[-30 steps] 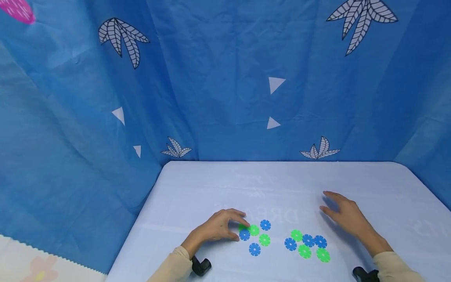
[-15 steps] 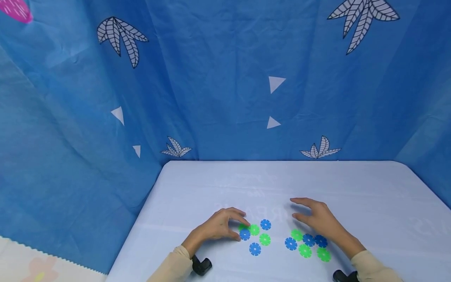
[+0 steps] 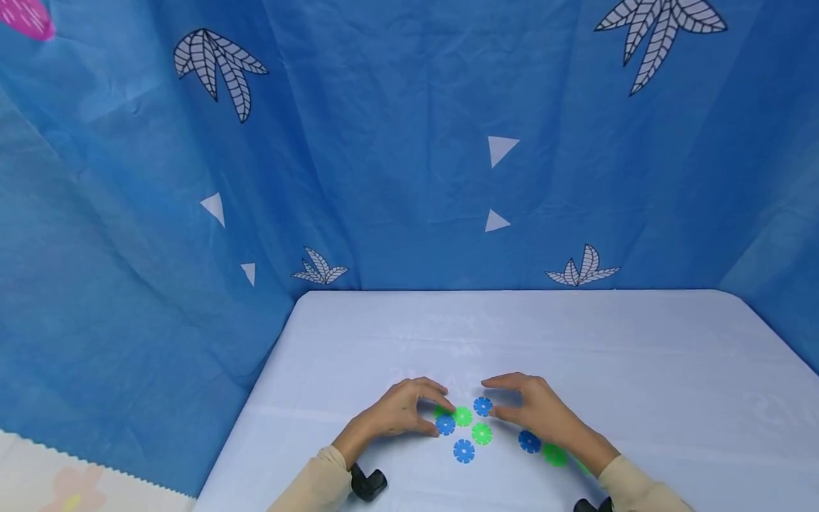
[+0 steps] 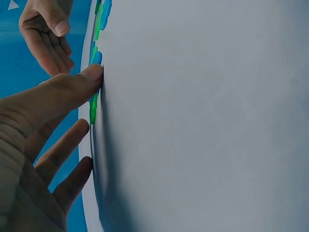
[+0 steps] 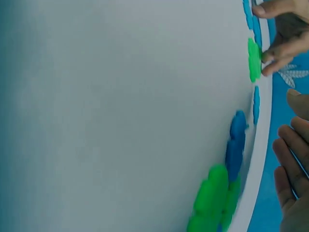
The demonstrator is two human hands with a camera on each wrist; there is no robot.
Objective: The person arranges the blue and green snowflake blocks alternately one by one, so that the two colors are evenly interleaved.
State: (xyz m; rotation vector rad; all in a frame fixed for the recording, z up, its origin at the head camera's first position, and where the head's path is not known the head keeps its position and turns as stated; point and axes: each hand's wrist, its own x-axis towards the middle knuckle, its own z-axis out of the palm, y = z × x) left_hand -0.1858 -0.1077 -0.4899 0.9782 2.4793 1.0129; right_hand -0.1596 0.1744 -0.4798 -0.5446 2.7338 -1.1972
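Note:
On the white table lie two loose groups of flat, notched, flower-shaped plastic discs, blue and green. My left hand (image 3: 402, 410) curves beside the left group, thumb tip at a blue disc (image 3: 445, 425) and a finger at a green disc (image 3: 463, 417). In the left wrist view its thumb (image 4: 72, 89) overlaps the discs while the other fingers spread loosely. My right hand (image 3: 534, 409) has thumb and fingers apart, the thumb tip right at another blue disc (image 3: 483, 406). In the right wrist view that hand (image 5: 295, 159) grips nothing. Its forearm hides part of the right group.
Also in the left group are a green disc (image 3: 482, 434) and a blue disc (image 3: 463, 451). A blue disc (image 3: 529, 441) and a green disc (image 3: 554, 455) show beside the right forearm. Behind the table (image 3: 384, 320) hangs a blue patterned cloth (image 3: 397, 142).
My right hand has swept left from the right side of the table, over the right group, to the blue disc at the back of the left group. My left hand stays in place.

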